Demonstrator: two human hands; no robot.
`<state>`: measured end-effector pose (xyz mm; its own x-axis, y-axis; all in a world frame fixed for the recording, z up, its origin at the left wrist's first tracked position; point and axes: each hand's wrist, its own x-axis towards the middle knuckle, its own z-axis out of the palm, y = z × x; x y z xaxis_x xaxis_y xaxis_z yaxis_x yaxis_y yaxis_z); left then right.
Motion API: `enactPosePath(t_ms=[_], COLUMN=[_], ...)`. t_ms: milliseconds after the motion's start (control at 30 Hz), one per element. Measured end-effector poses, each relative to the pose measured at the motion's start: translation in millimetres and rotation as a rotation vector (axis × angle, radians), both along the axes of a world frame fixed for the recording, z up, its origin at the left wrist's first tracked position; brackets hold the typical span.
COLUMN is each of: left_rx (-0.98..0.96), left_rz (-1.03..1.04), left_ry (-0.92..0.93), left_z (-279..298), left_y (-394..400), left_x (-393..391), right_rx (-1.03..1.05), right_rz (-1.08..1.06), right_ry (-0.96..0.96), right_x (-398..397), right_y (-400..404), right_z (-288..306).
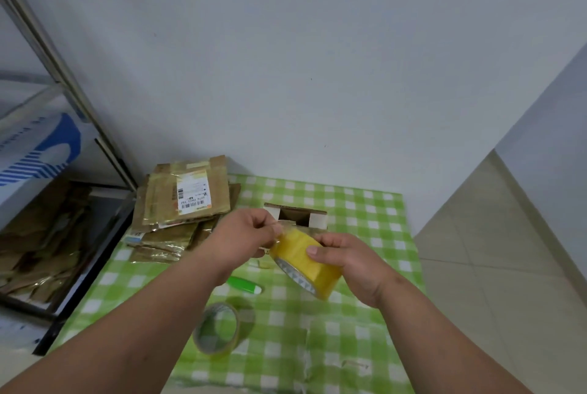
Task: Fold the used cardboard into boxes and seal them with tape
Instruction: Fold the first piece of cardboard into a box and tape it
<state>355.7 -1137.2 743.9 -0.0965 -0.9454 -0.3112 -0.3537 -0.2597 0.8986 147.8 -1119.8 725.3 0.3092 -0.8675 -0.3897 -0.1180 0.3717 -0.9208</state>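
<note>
Nearest the viewer, two bare forearms reach forward over a table covered in a green-and-white checked cloth (365, 323). On the cloth, below the left forearm, a nearly spent tape roll (217, 328) stands tilted on its edge, and just beyond it lies a small green tool (244, 285), possibly a cutter; its far end is hidden by the left wrist.

Above these, held in the air, is the yellow tape roll (303, 258). The right hand (346, 262) grips it from the right side, thumb across the outer face and fingers wrapped behind. The roll's axis points down and toward the viewer, so its cardboard core faces the camera. The left hand (246, 235) is at the roll's upper left edge, fingertips pinched together on what seems to be the loose tape end. The tape is clear, so whether the end has actually lifted is hard to make out.

Directly behind the hands, touching distance beyond the roll, sits a small cardboard box (301, 217) with its top flaps open; its front is mostly hidden by the hands. Judging by this, any pulled strip would travel away from the viewer to reach it, with the left hand leading.

Farther left, a stack of flattened cardboard (187, 200) with a shipping label rests at the table's back corner, beside a metal shelf (73, 101).
</note>
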Motion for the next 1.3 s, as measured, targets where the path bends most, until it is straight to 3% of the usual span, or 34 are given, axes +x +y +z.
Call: enactPosePath(t_ms=[133,367,433,533,700,767,867,967,1167,1300], left_rx=[0.145,0.195,0.212,0.214,0.108,0.068,0.046,0.036,0.123,0.18], left_rz=[0.158,0.259,0.285,0.212,0.066,0.025,-0.026,-0.01,-0.016,0.032], left_ry=[0.294,0.451,0.513,0.635,0.706,0.727,0.711,0.699,0.528,0.521], left_z=[7,12,14,25,49,57,63,60,37,28], left_y=[-6,-19,-22,-27,-38,-42,-45,-49,-43,-42], left_x=[0,0,1,-4,-16,-21,-25,-22,2,10], right_rx=[0.013,0.08,0.08,0.162,0.376,0.474,0.603,0.54,0.208,0.071], right_rz=[0.032,-0.015,-0.005,-0.009,-0.186,-0.271,-0.245,-0.216,-0.291,-0.152], right_ry=[-0.019,-0.232,-0.207,-0.246,-0.681,-0.717,-0.606,-0.529,-0.681,-0.531], right_x=[-20,-47,-49,-48,-48,-50,-50,-55,-82,-83], right_y=[-8,-16,-17,-18,-29,-36,-41,-44,-59,-69], right_z=[5,7,8,2,5,8,12,12,9,14])
